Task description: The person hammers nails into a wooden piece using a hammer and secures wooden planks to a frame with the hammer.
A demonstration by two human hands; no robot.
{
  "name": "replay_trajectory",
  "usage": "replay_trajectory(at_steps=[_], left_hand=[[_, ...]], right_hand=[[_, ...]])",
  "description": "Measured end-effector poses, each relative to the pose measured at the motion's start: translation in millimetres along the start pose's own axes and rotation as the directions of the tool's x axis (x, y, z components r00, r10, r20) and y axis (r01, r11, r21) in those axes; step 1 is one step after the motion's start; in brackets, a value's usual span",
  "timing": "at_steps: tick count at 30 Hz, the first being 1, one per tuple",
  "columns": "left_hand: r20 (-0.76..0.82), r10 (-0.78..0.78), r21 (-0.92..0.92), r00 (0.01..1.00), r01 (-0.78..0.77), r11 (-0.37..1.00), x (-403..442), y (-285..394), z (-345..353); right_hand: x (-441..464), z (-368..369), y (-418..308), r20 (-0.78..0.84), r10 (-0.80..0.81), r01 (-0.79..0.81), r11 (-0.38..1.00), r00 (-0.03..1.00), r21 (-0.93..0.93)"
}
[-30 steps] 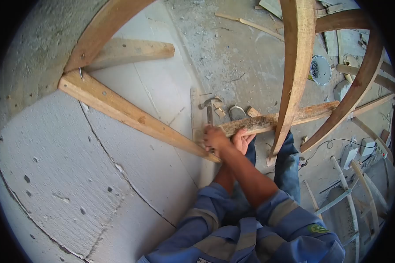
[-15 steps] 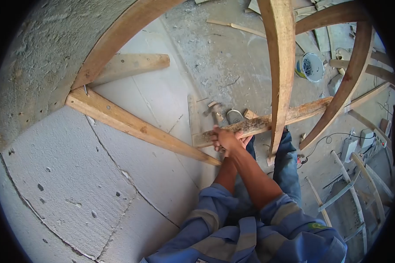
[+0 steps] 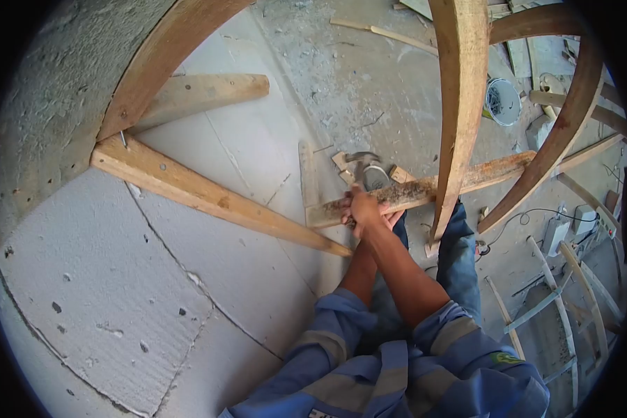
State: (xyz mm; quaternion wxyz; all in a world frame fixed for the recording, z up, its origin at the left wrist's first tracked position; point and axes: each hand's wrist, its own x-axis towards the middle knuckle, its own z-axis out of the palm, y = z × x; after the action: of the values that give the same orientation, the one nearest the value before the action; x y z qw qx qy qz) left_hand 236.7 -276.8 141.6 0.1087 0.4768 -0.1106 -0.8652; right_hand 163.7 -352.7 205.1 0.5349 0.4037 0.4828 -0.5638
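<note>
My right hand [image 3: 362, 207] is closed round the handle of a claw hammer [image 3: 362, 159], whose head lies beyond the near board. My right forearm crosses over my left. Partly hidden behind it, my left hand [image 3: 396, 217] grips the lower edge of a rough, dark-stained wooden board [image 3: 491, 173]. The board runs from the lower end of a slanting beam [image 3: 219, 198] towards the right, passing behind an upright curved timber [image 3: 460, 104]. A bent nail [image 3: 124, 138] sticks out at the slanting beam's upper end.
A pale panelled wall [image 3: 104, 299] fills the left side. On the floor are a bucket of nails [image 3: 501, 102], wood scraps [image 3: 401, 174] and a power strip [image 3: 604, 221] with a cable. More curved timbers [image 3: 571, 132] stand at the right; a shoe [image 3: 377, 178] shows beyond the board.
My right hand and the hammer have shifted right, away from the board's left end, and the hammer head has turned. My left hand stays at the board. The view has shifted slightly.
</note>
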Motion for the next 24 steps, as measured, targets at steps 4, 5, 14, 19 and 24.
replay_trajectory(at_steps=[4,5,14,19,24], left_hand=[[-0.032,0.054,0.535,0.998,-0.029,0.844,3.1,9.2,3.7],[-0.049,-0.140,0.202,0.989,0.147,0.968,-0.6,16.9,11.1],[-0.038,-0.261,-0.169,0.965,0.252,0.953,6.8,16.5,11.5],[-0.065,-0.278,-0.167,0.958,0.264,0.950,3.8,11.5,5.3],[-0.037,-0.150,-0.180,0.988,0.141,0.973,2.3,14.9,20.7]], right_hand=[[37.6,-14.3,-49.1,-0.286,-0.365,0.379,0.925,0.886,-0.008],[43.9,-11.8,-55.0,-0.364,-0.396,0.411,0.911,0.843,-0.040],[86.9,16.8,6.1,0.043,0.063,-0.050,0.965,0.997,-0.259],[54.8,-5.3,-87.3,-0.279,-0.224,0.275,0.949,0.934,0.158],[65.6,-36.8,-119.0,-0.221,-0.318,0.351,0.927,0.922,0.128]])
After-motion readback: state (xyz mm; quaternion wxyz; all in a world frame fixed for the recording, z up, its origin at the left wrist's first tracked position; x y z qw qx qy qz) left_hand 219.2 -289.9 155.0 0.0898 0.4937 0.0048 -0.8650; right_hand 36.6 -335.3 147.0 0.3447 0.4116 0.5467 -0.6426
